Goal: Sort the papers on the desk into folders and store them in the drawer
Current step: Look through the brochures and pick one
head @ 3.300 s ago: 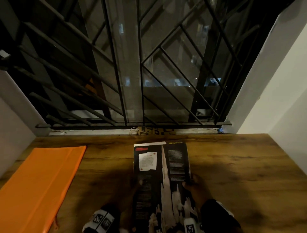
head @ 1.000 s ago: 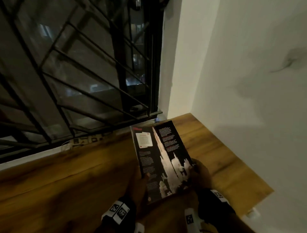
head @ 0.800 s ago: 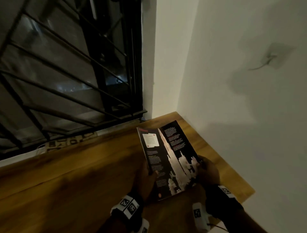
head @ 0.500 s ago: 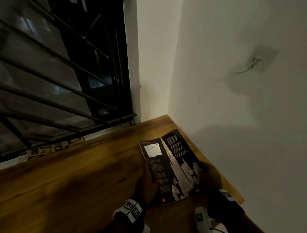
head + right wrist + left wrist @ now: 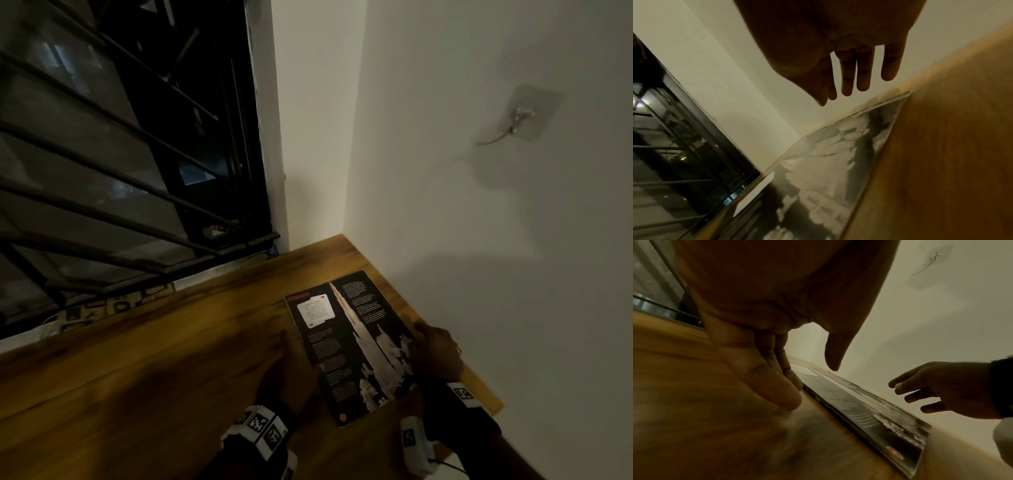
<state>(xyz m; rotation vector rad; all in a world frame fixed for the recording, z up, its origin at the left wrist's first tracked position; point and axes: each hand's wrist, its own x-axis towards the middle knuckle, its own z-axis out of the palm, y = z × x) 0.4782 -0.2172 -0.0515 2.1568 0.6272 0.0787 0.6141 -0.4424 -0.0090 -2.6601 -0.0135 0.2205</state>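
Dark booklet lying flat near the right-hand corner of the wooden desk, a hand at each long side.

The booklet [image 5: 349, 346], black with a pale tower picture and a white note printed on it, lies on the desk [image 5: 154, 370] close to the white wall [image 5: 479, 240], its far end pointing toward the corner by the barred window [image 5: 120, 154]. The left hand [image 5: 291, 373] sits at the booklet's left edge, fingers [image 5: 777, 386] extended down to the desk beside that edge, grasping nothing. The right hand [image 5: 435, 353] is over the right edge; the wrist views show its fingers [image 5: 846, 78] straight, spread and released, apart from the page. A metal hook [image 5: 517, 120] on a clear pad sticks to the wall above.
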